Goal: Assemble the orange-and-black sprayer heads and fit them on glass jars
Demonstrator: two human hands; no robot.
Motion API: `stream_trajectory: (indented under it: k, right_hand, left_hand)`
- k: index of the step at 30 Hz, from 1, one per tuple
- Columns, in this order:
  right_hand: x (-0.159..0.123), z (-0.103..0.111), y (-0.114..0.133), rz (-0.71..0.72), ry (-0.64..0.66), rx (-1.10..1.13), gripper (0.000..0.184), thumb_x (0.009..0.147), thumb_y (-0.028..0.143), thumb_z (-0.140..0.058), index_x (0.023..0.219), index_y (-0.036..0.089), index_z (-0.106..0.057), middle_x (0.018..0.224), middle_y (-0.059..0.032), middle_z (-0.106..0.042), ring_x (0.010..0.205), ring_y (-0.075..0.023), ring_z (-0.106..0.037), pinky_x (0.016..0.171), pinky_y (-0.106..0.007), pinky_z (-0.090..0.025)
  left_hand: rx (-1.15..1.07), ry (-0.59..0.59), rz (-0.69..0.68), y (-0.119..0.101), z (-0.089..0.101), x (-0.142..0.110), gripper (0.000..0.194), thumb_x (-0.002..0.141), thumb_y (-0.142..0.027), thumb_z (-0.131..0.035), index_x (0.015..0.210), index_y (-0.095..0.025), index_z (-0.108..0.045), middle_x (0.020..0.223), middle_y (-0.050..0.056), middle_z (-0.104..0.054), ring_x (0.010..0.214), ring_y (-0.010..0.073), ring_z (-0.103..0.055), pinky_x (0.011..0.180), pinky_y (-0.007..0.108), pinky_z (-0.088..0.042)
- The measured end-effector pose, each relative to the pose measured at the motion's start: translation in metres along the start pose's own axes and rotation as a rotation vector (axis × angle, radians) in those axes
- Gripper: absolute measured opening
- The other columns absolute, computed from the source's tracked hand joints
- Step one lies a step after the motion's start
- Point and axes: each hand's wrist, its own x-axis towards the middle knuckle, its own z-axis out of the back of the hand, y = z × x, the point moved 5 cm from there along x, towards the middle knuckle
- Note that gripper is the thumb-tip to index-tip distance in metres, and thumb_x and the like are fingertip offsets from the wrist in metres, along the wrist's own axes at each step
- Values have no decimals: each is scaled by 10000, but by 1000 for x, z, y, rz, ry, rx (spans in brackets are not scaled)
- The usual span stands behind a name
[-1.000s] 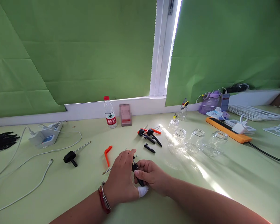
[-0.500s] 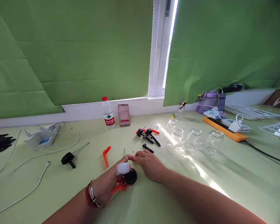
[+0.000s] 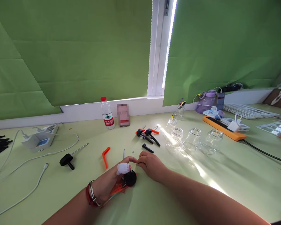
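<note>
My left hand (image 3: 111, 179), with white wrap on its thumb, grips a part with a round black disc (image 3: 130, 178) and an orange arm (image 3: 118, 189). A thin metal rod (image 3: 109, 200) sticks out beneath that hand. My right hand (image 3: 152, 164) is closed in a pinch, its fingertips meeting the left index finger; whatever is between them is too small to make out. Just beyond the hands lie a tiny nut-like piece (image 3: 133, 152) and a thin metal shaft (image 3: 124, 153). A bent orange piece (image 3: 105, 157) lies left of them, and a black handle piece (image 3: 147, 148) beyond the right hand.
Two black-and-orange assemblies (image 3: 148, 135) lie farther back. Several glass jars (image 3: 194, 140) stand to the right, near an orange power strip (image 3: 224, 128). A water bottle (image 3: 107, 115) stands by the wall. At left are a black part with a metal shaft (image 3: 66, 159) and white cables (image 3: 37, 181).
My left hand has turned over, bringing the black disc and orange arm into view. My right hand has left the black part and moved to the left fingertips. Little differs over the last half second.
</note>
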Motion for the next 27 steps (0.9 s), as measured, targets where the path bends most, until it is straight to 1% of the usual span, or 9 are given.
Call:
stream_trajectory:
  k: [7, 9, 11, 13, 16, 18, 20, 23, 27]
  right_hand:
    - [-6, 4, 3, 6, 49, -22, 158, 736, 56, -494, 739, 164, -609, 848, -39, -598, 728, -136, -531, 645, -253, -383]
    - [-7, 5, 3, 5, 20, 36, 154, 735, 60, -488, 732, 169, -597, 806, -29, -594, 711, -133, -520, 633, -253, -378]
    - [-8, 7, 0, -46, -41, 173, 136, 753, 90, -489, 737, 176, -593, 727, -10, -578, 654, -120, -498, 596, -245, -371]
    - [-9, 8, -2, -125, -79, 395, 101, 769, 137, -508, 762, 181, -599, 664, 9, -560, 585, -103, -472, 554, -236, -366]
    - [-11, 5, 1, -213, -40, 771, 86, 764, 210, -570, 806, 170, -633, 653, 12, -571, 549, -90, -483, 552, -241, -397]
    - [-12, 4, 6, -245, 3, 940, 132, 745, 259, -623, 822, 157, -658, 639, 8, -582, 552, -93, -506, 580, -259, -424]
    - [-14, 4, 12, -252, 37, 1032, 189, 709, 296, -681, 825, 147, -670, 616, 10, -586, 558, -99, -521, 605, -277, -436]
    - [-15, 5, 18, -242, 68, 1076, 246, 663, 334, -731, 807, 143, -673, 601, 17, -580, 560, -101, -517, 612, -287, -434]
    - [-16, 7, 24, -197, 52, 1038, 176, 686, 303, -701, 770, 152, -667, 638, 17, -581, 579, -97, -496, 611, -277, -426]
  left_hand:
    - [40, 6, 12, 1, 1, 0, 489, 757, -476, -538, 1187, -261, -448, 715, -23, -455, 620, 129, -433, 557, 237, -318]
    - [36, -2, 16, 0, 0, -1, 467, 758, -450, -535, 1177, -261, -451, 704, -32, -440, 616, 122, -424, 564, 235, -320]
    - [32, -9, 15, 0, 0, 0, 435, 771, -426, -517, 1167, -259, -452, 684, -39, -427, 604, 117, -412, 563, 231, -317]
    - [30, 0, 3, 0, 0, 1, 423, 775, -415, -512, 1163, -257, -452, 676, -42, -424, 591, 114, -408, 557, 230, -312]
    - [20, 31, -6, 3, 2, 3, 444, 763, -416, -535, 1170, -263, -443, 708, -31, -464, 603, 121, -433, 560, 235, -313]
    - [9, 37, -8, 5, 3, 4, 459, 762, -431, -543, 1175, -260, -440, 729, -20, -495, 620, 127, -444, 561, 235, -311]
    - [6, 46, -18, 4, 2, 4, 458, 761, -442, -552, 1165, -252, -451, 747, -11, -518, 624, 123, -440, 557, 230, -304]
    - [8, 65, -36, 1, -3, 5, 421, 764, -430, -565, 1129, -238, -479, 821, 4, -545, 618, 107, -424, 540, 220, -286]
    - [20, 68, -28, 0, -6, 6, 379, 780, -413, -550, 1106, -226, -495, 820, 4, -531, 609, 100, -412, 536, 215, -275]
